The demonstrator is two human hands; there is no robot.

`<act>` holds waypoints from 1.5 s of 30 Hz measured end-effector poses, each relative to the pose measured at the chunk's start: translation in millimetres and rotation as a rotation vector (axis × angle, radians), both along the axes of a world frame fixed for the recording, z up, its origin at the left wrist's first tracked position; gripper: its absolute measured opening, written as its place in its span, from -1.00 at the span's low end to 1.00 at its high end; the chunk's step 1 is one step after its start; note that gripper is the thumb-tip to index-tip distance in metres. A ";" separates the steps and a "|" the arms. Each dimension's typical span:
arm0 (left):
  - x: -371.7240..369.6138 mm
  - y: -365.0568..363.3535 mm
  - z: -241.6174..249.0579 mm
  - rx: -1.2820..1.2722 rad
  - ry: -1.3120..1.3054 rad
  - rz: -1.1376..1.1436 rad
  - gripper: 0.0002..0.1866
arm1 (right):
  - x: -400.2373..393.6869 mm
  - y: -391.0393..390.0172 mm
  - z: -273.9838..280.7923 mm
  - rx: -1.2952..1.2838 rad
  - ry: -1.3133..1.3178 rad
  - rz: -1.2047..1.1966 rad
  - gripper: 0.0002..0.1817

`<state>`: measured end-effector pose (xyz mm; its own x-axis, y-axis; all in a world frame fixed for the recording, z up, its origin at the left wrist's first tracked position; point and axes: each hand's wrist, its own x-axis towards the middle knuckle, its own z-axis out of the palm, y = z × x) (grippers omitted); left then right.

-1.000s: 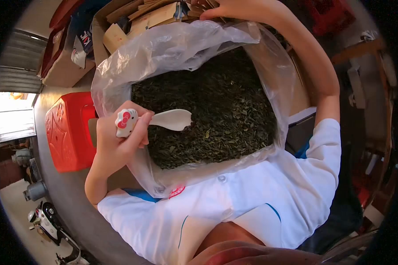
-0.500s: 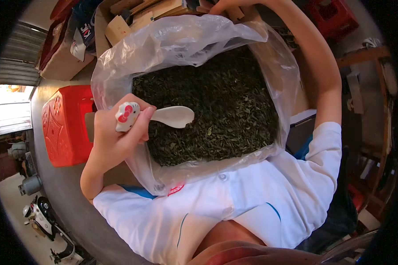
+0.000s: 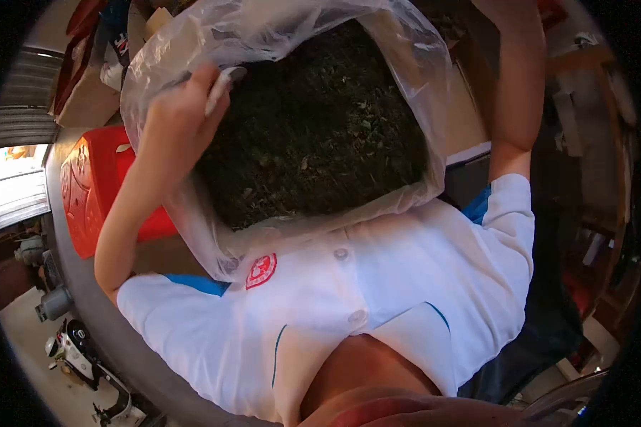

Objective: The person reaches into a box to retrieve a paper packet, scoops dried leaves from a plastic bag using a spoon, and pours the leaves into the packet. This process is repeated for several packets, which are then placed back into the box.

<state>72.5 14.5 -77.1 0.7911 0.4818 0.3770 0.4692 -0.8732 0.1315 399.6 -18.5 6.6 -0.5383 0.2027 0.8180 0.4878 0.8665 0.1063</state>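
My left hand [image 3: 181,107] is closed around a white spoon [image 3: 219,91], at the left side of the clear plastic bag [image 3: 157,64]. The hand is slightly blurred, and most of the spoon is hidden behind the fingers. Dark green-brown dried leaves [image 3: 313,135], much like loose tea, fill the open bag in front of my chest. Of my right arm, the forearm [image 3: 518,85] rises along the right side; the hand lies beyond the top edge.
A red plastic stool [image 3: 96,192] stands left of the bag. Cardboard boxes [image 3: 92,99] lie at the upper left, and a box flap [image 3: 470,107] shows right of the bag. A scooter [image 3: 85,363] and a gas cylinder [image 3: 53,302] are at the lower left.
My left hand has lifted the spoon away from over the leaves, up towards the bag's far left. My right hand has left the boxes at the top and gone out of view.
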 end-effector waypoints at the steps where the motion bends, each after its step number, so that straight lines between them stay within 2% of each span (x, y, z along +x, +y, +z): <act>1: 3.4 -4.2 3.9 -0.292 -0.038 0.068 -0.78 | 2.7 -5.0 -3.4 0.041 0.008 0.005 -0.39; 2: 8.9 -7.5 12.1 -0.583 -0.077 0.138 -0.76 | 6.4 -7.1 -11.1 0.076 0.026 0.010 -0.37; 3: 13.4 -11.0 16.7 -0.875 -0.118 0.208 -0.74 | 7.4 -22.6 -9.1 -0.016 0.012 -0.010 -0.34; 5: 16.8 -10.6 9.5 -0.985 -0.137 0.175 -0.72 | 9.4 -53.8 -5.0 -0.196 -0.012 -0.061 -0.29; 8: 10.3 10.3 3.9 -1.185 -0.210 0.211 -0.73 | -0.6 -46.7 -16.4 -0.256 -0.028 -0.038 -0.28; 14: 10.7 -10.6 -6.7 -1.397 -0.320 0.286 -0.71 | 1.4 -44.2 -41.8 -0.331 0.066 0.091 -0.26; 18: 15.2 -26.2 -7.2 -1.463 -0.406 0.378 -0.73 | 4.1 -56.5 -45.4 -0.315 0.108 0.037 -0.31; 21: 11.4 -31.7 -5.1 -1.486 -0.445 0.369 -0.67 | 2.8 -62.0 -49.6 -0.307 0.136 -0.013 -0.36; 29: -29.4 -28.9 16.3 -1.359 -0.679 0.452 -0.69 | -41.0 -53.1 -73.5 -0.375 0.117 -0.102 -0.46; 32: -54.0 -21.0 21.4 -1.318 -0.764 0.483 -0.71 | -69.3 -50.5 -63.8 -0.459 -0.001 -0.207 -0.45; 34: -70.0 -16.4 19.9 -1.262 -0.809 0.478 -0.72 | -83.3 -44.8 -65.6 -0.725 0.044 -0.191 -0.46; 37: -89.0 -10.9 17.3 -1.199 -0.866 0.478 -0.72 | -94.9 -33.0 -69.6 -0.957 -0.031 -0.246 -0.43; 41: -88.6 -13.6 22.5 -1.184 -0.883 0.441 -0.74 | -110.5 -32.9 -67.2 -0.841 -0.088 -0.231 -0.40; 45: -84.7 -10.6 25.1 -1.149 -0.856 0.409 -0.73 | -115.6 -32.7 -58.9 -1.025 -0.079 -0.263 -0.39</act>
